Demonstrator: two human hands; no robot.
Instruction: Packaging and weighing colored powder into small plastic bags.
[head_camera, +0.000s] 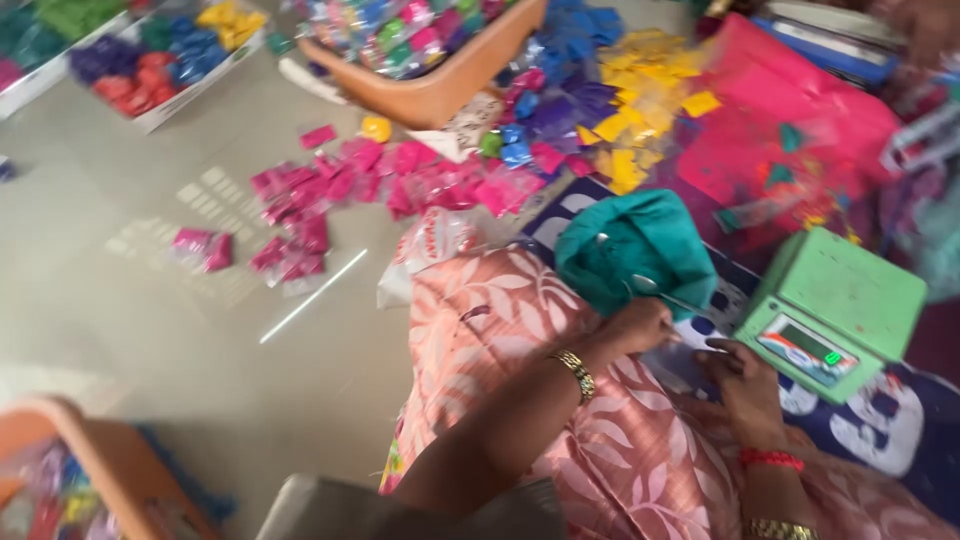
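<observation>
Pale floor (150, 330); pink packets (330, 190), yellow packets (640, 90), green scale (835, 310)

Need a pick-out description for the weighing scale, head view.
Start at the person's lap in the pink leaf-print cloth, then go to the right hand. The weighing scale sits just beyond it on the blue printed sheet. It is the only boxy pale-green object, with a small display on its front.

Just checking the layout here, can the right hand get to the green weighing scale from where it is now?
Probably yes. The right hand lies right beside the green weighing scale, close to its front display edge, and nothing stands between them. The left hand is busy at the teal bag on the other side.
</observation>
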